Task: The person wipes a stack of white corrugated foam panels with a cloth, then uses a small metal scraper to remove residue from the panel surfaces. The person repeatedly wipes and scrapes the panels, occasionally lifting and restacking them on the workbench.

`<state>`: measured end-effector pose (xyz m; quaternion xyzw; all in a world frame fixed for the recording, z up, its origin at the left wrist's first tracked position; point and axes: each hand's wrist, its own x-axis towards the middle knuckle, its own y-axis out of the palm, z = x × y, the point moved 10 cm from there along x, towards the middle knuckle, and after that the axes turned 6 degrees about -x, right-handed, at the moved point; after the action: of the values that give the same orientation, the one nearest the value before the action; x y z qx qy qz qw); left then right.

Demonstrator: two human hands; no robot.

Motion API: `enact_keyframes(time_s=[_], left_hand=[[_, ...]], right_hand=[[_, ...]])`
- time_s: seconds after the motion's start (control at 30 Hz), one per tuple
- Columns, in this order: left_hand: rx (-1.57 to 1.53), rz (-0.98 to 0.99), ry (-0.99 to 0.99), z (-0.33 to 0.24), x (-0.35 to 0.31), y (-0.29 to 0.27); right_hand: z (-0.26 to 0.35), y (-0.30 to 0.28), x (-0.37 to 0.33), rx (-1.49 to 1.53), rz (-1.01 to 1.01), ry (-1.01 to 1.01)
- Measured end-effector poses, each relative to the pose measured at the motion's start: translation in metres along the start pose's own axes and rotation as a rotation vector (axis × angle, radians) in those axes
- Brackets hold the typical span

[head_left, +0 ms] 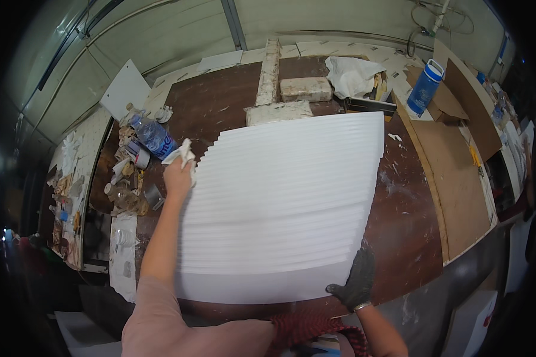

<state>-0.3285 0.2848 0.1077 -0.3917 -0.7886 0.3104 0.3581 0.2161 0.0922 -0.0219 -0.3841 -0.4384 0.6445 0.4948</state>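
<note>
A stack of white sheets (280,196), fanned so their edges show as stepped lines, covers the middle of the brown table. My bare left hand (177,177) is closed on a crumpled white cloth (183,152) at the stack's far left edge. Beside that cloth lies a large clear plastic bottle (152,134) with a blue and purple label. In a dark glove, my right hand (356,281) rests at the near right corner of the stack. Its thumb is stretched out over the lowest sheet and its fingers lie along the right edge.
Bottles, tape and scraps (128,160) clutter the table's left side. White-smeared blocks (307,89) and a box with white cloth (354,77) stand at the back. A blue bottle (426,88) and cardboard (458,178) are on the right.
</note>
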Motion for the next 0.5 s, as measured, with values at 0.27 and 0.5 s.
enact_keyframes(time_s=[0.27,0.5], left_hand=[[-0.217,0.179,0.570,-0.276,-0.038,0.250],[-0.665,0.605,0.577,-0.500,-0.068,0.380]], right_hand=[[0.005,0.020,-0.007,-0.111,-0.091,-0.192],[-0.007,-0.006,0.008,0.119,-0.224,-0.087]])
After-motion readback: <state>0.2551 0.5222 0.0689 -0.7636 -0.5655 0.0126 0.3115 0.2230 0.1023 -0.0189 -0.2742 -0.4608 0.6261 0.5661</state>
